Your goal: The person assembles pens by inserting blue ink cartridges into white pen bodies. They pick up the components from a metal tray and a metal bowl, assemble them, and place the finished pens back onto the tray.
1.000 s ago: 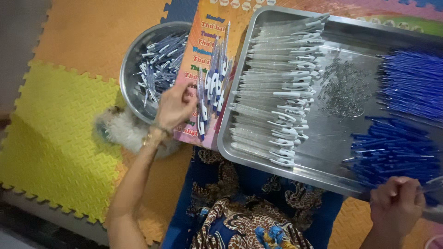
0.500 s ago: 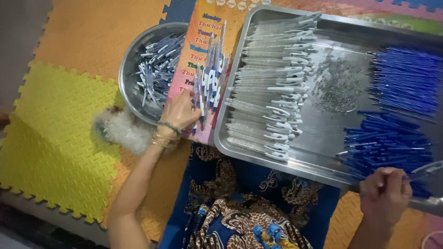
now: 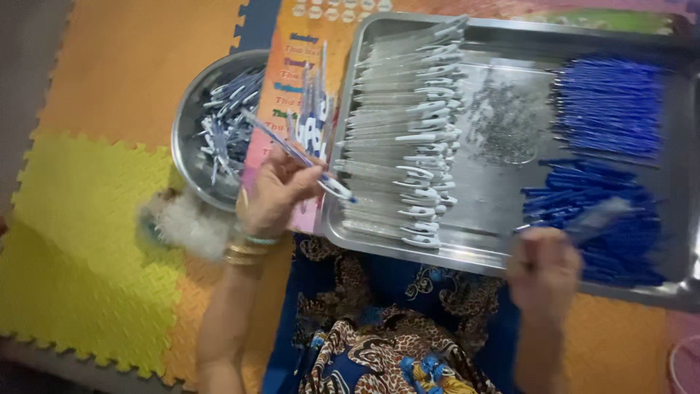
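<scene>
Foam puzzle mat (image 3: 95, 241), yellow and orange tiles, fills the left of the frame. Large steel tray (image 3: 510, 252) spans centre to right edge. In it: a row of clear pen barrels with white clips (image 3: 405, 131) on its left side, a small heap of springs (image 3: 503, 120) in the middle, blue refills (image 3: 609, 168) piled at right. Round steel bowl (image 3: 191, 157) at upper left holds loose white-and-blue pen parts. Left hand (image 3: 275, 195), centre-left, fingers closed around one assembled pen (image 3: 299, 155), angled over the tray's near-left corner. Right hand (image 3: 543, 270), lower right at tray's front rim, is blurred; grips a blurred clear barrel (image 3: 594, 217).
</scene>
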